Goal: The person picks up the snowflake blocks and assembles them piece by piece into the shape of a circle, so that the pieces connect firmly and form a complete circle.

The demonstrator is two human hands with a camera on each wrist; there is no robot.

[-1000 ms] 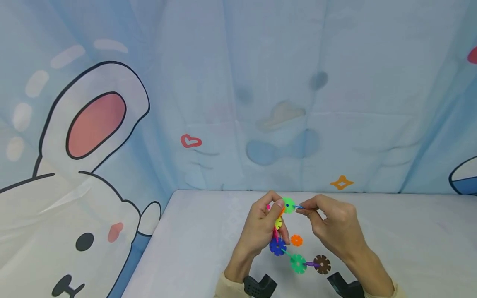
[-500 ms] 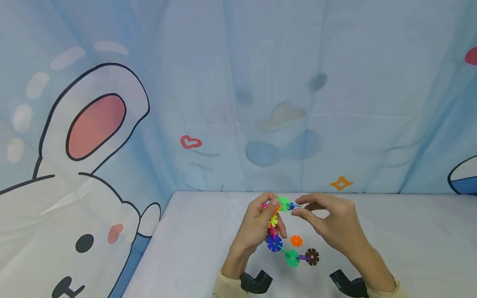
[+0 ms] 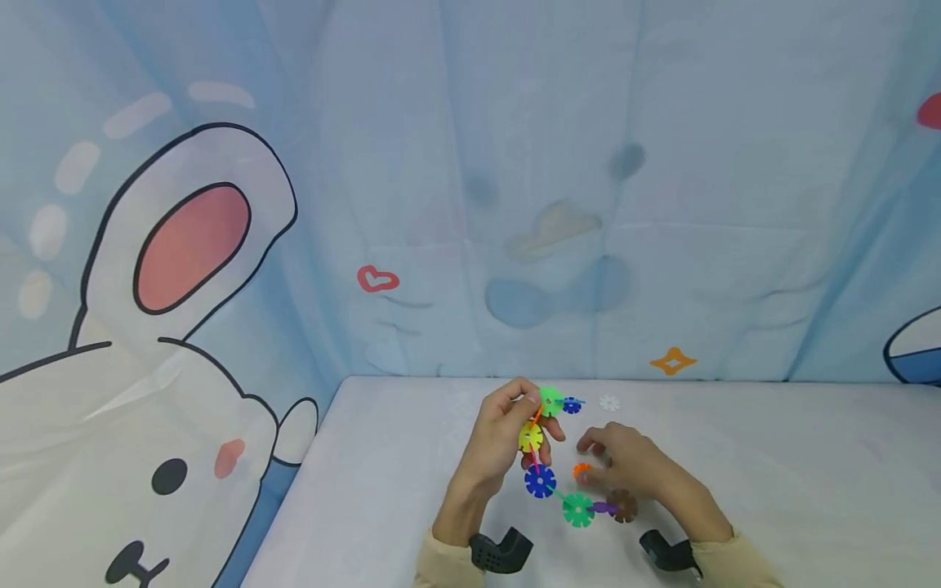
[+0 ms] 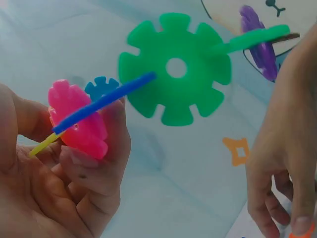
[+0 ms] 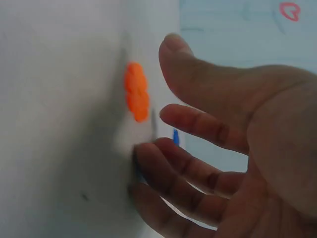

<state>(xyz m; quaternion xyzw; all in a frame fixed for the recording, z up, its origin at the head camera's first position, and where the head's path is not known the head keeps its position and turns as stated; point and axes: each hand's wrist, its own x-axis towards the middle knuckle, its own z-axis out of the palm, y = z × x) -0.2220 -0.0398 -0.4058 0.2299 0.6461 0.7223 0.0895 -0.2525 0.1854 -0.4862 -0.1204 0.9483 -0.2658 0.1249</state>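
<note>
In the head view, we saw the left hand [image 3: 500,429] gripping a chain of slotted discs [image 3: 540,481] and the right hand [image 3: 625,461] at a loose orange disc [image 3: 581,469] on the surface [image 3: 412,490]. The left wrist view showed us a pink disc [image 4: 91,135] pinched in the fingers. The right wrist view — blurred, so contact was uncertain — showed us loosely bent fingers holding nothing. We judged this the reach for the orange disc — next called for pinching its rim.

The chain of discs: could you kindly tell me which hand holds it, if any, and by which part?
The left hand holds the chain at the light green disc; exact finger contact is partly hidden. The right hand holds nothing.
</note>
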